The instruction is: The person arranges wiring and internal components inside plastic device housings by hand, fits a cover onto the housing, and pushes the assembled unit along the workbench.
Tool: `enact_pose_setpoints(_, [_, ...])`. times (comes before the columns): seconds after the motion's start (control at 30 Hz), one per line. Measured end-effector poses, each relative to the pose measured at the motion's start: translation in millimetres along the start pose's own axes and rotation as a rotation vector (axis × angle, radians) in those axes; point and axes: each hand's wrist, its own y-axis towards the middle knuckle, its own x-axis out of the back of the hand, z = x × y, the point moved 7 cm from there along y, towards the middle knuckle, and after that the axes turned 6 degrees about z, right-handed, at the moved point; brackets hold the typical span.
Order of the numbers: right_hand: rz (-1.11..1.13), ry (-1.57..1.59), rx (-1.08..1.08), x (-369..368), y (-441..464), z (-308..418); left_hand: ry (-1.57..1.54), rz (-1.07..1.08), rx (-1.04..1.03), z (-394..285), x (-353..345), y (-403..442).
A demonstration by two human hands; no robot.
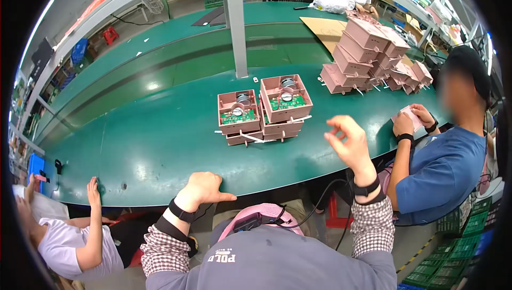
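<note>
The right hand hangs raised over the near side of the desk, its grip spread: thumb and forefinger stand apart, and I see nothing between them. The left hand is at the near edge, thumb stuck out; its fingers curl away from view, so I can't tell whether that grip is closed on anything.

Beyond and between the two grips, touching neither, sit the left box and, nearer the right grip, the right box. Both rest on other boxes. Inside each, a green board and a dark round part are already in place, so that much looks done. What seems left, I'd judge, is the open tops, with no lid on either, and the white strips poking out loosely. The lower boxes' insides are hidden.

Farther off, past the right grip, rises a pile of similar boxes. To that grip's right, a co-worker holds a pink piece.
</note>
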Motion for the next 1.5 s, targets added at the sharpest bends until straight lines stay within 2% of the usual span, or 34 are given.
enact_pose_setpoints(0.03, [-0.065, -0.046, 0.090, 1, 13, 9, 0.003, -0.029, -0.001, 2, 1, -1])
enact_pose_setpoints(0.2, [-0.118, -0.319, 0.246, -22, 52, 25, -0.039, -0.074, -0.013, 3, 0, -2])
enact_pose_setpoints(0.43, [0.045, -0.216, 0.285, -41, 73, 14, -0.116, -0.282, -0.001, 7, -18, -11])
enact_pose_setpoints(0.53, [0.062, -0.258, 0.305, -42, 75, 15, -0.110, -0.419, -0.018, 6, -15, -16])
enact_pose_setpoints(0.7, [0.037, -0.233, 0.282, -45, 75, 11, -0.129, -0.481, 0.003, 3, -16, -22])
enact_pose_setpoints(0.87, [0.004, -0.229, 0.337, -46, 72, 9, -0.182, -0.489, 0.025, 7, -19, -23])
enact_pose_setpoints(0.97, [-0.047, -0.263, 0.320, -47, 69, 13, -0.159, -0.511, -0.044, 6, -10, -25])
enact_pose_setpoints(1.03, [-0.134, -0.353, 0.450, -37, 62, 21, -0.364, -0.267, 0.061, 15, -15, -26])
enact_pose_setpoints(1.13, [-0.233, -0.329, 0.360, 2, 43, 14, -0.379, -0.235, 0.066, 21, -1, -34])
enact_pose_setpoints(1.2, [-0.275, -0.257, 0.298, 10, 35, 9, -0.714, -0.258, 0.020, 36, 8, -36])
enact_pose_setpoints(1.27, [-0.297, -0.245, 0.237, 26, 17, -18, -0.742, -0.416, -0.028, 52, 28, -33])
enact_pose_setpoints(1.3, [-0.307, -0.257, 0.200, 32, 7, -27, -0.746, -0.411, -0.006, 56, 34, -30])
enact_pose_setpoints(1.37, [-0.265, -0.325, 0.083, 37, -11, -57, -0.944, -0.654, -0.140, 60, 67, -31])
enact_pose_setpoints(1.43, [-0.227, -0.366, -0.047, 35, -28, -89, -0.923, -0.666, -0.133, 60, 86, -17])
enact_pose_setpoints(1.47, [-0.210, -0.355, -0.037, 31, -35, -99, -0.932, -0.615, -0.125, 55, 98, -12])
enact_pose_setpoints(1.5, [-0.205, -0.428, -0.067, 28, -40, -110, -0.892, -0.656, -0.190, 53, 106, -3])
